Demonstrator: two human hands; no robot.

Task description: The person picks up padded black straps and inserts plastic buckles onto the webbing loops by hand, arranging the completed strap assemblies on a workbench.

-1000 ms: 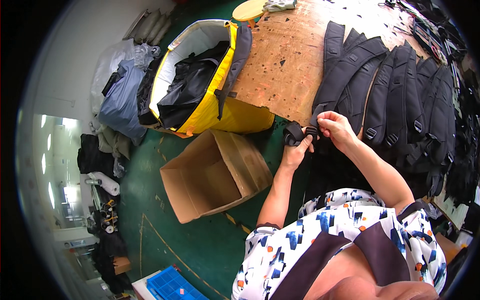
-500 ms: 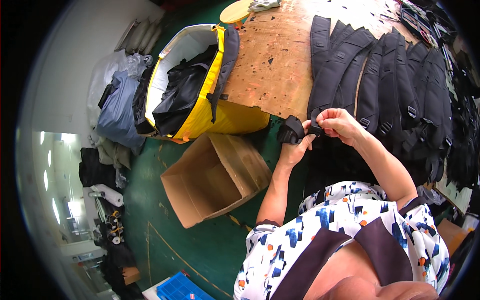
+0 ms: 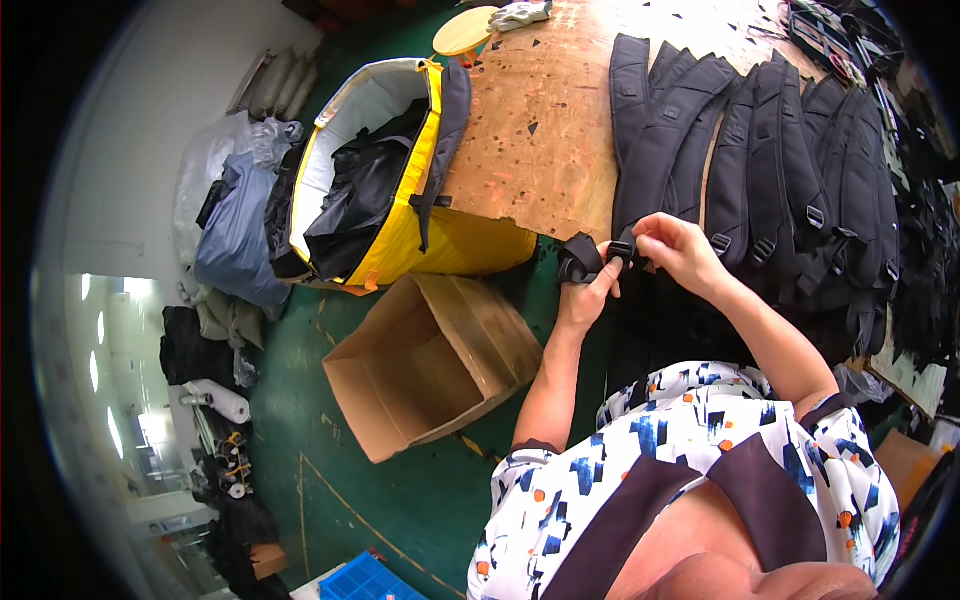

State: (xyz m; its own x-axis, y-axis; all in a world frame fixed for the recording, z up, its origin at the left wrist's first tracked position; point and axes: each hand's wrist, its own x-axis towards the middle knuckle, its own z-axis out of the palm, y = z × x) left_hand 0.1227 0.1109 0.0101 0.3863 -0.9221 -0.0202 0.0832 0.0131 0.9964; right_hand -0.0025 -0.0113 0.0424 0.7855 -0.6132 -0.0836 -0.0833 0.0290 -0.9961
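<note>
At the near edge of the table, my left hand (image 3: 592,292) is closed on a small black buckle (image 3: 620,250), thumb against it. A coil of black webbing (image 3: 578,260) bulges out beside the same hand. Just right of the buckle, my right hand (image 3: 682,252) is pinched, its fingertips on a dark strap end that they partly hide. A padded black shoulder strap (image 3: 655,150) runs from the far side of the table down to the buckle. Several similar straps (image 3: 775,165) with buckles at their near ends lie to its right.
A yellow insulated bag (image 3: 470,235) holding black material stands left of the wooden table (image 3: 540,130). Below it, an open cardboard box (image 3: 490,330) sits on the green floor. A yellow round stool (image 3: 465,32) and a glove (image 3: 520,15) are at the far side.
The buckle has risen slightly and turned more face-up in my left hand. My right fingers have shifted a little at the strap end beside it. The view has moved slightly.
</note>
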